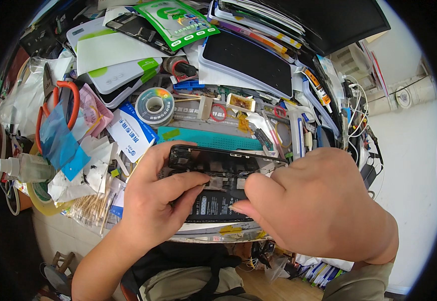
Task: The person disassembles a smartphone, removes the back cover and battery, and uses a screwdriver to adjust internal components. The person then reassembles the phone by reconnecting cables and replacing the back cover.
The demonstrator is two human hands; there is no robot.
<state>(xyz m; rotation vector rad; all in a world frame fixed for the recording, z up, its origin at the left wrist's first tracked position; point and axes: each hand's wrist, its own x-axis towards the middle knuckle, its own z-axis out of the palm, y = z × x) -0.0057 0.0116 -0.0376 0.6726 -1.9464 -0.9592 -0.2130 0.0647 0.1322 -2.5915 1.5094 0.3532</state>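
An opened smartphone, its black battery (218, 205) facing up, is held low over the bench's front edge. Its screen assembly (222, 158) stands tilted up along the far long side. My left hand (154, 192) grips the phone's left end, one finger behind the screen and the thumb and another fingertip meeting over the inside. Close to those tips lies a clear or silvery strip (216, 183). My right hand (316, 207) covers the phone's right end, fingers bent, one fingertip over the battery. Whatever is between those fingers is hidden.
Behind the phone lies a teal perforated strip (207, 139). A solder wire spool (154, 106), orange-handled pliers (68, 98), a clear bottle (30, 168) and cotton swabs (89, 209) crowd the left. Phone screens in trays (248, 62) stack at the back, near a glue tube (317, 88).
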